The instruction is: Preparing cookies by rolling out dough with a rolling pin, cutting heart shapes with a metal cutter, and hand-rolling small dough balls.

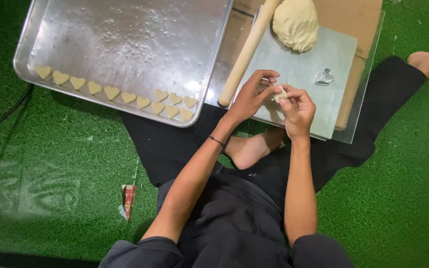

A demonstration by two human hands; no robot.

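Hands meet over the near edge of the glass board (304, 69). The left hand (248, 98) is curled, its fingers (266, 75) bent round a small dough piece (280, 94) and touching it from the left. The right hand (299, 110) is likewise mostly closed, its fingertips (285, 100) pinching the same piece from the right, so both hands hold it between them just above the board. A dough lump (296, 22) sits at the board's far end, well apart from the hands. A rolling pin (247, 52) lies along the board's left edge, near the left hand. A heart cutter (324, 77) rests on the board, near the right hand. On the metal tray (125, 39) to the left lie heart cookies (112, 93) in a row.
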